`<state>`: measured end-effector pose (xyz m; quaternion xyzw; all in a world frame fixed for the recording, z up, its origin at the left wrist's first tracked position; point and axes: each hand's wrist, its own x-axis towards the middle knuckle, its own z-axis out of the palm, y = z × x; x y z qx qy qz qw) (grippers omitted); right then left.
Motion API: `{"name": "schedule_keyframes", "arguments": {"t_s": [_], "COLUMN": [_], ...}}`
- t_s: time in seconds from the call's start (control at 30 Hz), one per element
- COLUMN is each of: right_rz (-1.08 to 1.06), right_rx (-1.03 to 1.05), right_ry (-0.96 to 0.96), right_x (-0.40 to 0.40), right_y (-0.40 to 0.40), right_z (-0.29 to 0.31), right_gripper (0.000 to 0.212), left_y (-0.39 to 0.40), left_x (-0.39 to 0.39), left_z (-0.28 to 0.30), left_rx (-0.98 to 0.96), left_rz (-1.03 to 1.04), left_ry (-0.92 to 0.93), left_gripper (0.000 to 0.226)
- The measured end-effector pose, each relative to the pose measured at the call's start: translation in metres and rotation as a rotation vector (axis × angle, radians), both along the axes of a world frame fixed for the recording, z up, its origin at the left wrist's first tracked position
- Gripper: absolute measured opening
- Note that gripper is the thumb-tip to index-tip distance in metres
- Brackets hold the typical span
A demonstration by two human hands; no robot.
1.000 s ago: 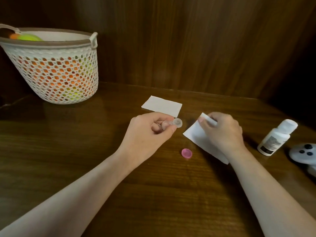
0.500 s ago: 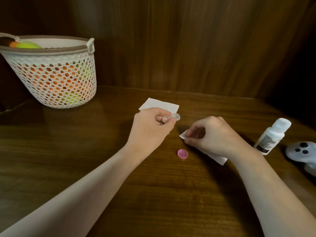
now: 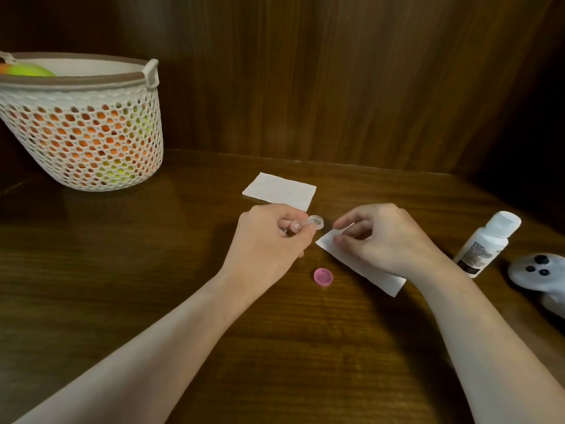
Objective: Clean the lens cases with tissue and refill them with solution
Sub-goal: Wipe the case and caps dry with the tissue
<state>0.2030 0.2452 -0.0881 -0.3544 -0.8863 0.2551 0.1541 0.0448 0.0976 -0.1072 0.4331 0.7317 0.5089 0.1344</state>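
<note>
Since half second ago: right hand (image 3: pixel 388 240) has uncurled slightly over tissue (image 3: pixel 363 267); left hand (image 3: pixel 269 237) has kept lens case (image 3: pixel 308 223) raised.

Wooden table (image 3: pixel 153 286), wood panel wall behind. White mesh basket (image 3: pixel 82 123) at far left corner, orange and green shapes inside. Left hand pinches clear lens case above table centre, open cup pointing right. Right hand: curled fingers pinch near tissue's left corner; tissue lies flat. Second folded tissue (image 3: pixel 279 191) beyond hands. White solution bottle (image 3: pixel 486 243) near right edge, tilted. White controller (image 3: pixel 541 273) at right edge. Pink cap (image 3: pixel 323 277) between forearms.
</note>
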Motion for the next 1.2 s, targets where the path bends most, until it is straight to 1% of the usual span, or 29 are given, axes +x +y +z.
{"name": "schedule_keyframes", "arguments": {"t_s": [0.2,0.27,0.33,0.43,0.57,0.73,0.87,0.93,1.07,1.13,1.2], "right_rz": [0.078,0.062,0.009,-0.075,-0.158,-0.193,-0.193,-0.168,-0.167,-0.141,-0.113], "right_rx": [0.051,0.055,0.064,0.075,-0.015,-0.135,-0.250,-0.297,-0.419,-0.522,-0.572], "right_ry": [-0.157,-0.190,-0.185,-0.083,0.114,0.333,0.569,0.605,0.638,0.692,0.723], "right_x": [0.001,-0.003,-0.005,-0.005,0.001,0.005,0.002,-0.001,-0.003,-0.003,-0.001], "right_y": [-0.011,-0.012,-0.011,-0.009,-0.006,-0.004,-0.009,-0.012,-0.015,-0.017,-0.019], "right_z": [0.014,0.015,0.014,0.009,0.007,0.012,0.014,0.014,0.015,0.016,0.018], "right_gripper": [0.033,0.034,0.033,0.031,0.024,0.018,0.015,0.015,0.017,0.018,0.020], "left_y": [-0.002,-0.003,-0.003,-0.004,-0.004,-0.003,-0.005,-0.006,-0.007,-0.007,-0.007], "left_x": [0.003,0.004,0.004,0.003,0.003,0.003,0.004,0.005,0.005,0.005,0.004], "left_z": [0.002,0.003,0.004,0.006,0.007,0.013,0.020,0.021,0.021,0.021,0.021], "left_rx": [-0.028,-0.045,-0.053,-0.052,-0.030,0.038,0.123,0.167,0.203,0.210,0.204], "left_rz": [-0.039,-0.044,-0.034,-0.019,-0.026,-0.083,-0.221,-0.288,-0.346,-0.380,-0.400], "left_ry": [0.007,0.005,0.005,-0.012,-0.091,-0.342,-0.630,-0.715,-0.734,-0.724,-0.719], "left_gripper": [0.028,0.029,0.029,0.029,0.027,0.033,0.038,0.037,0.050,0.048,0.044]}}
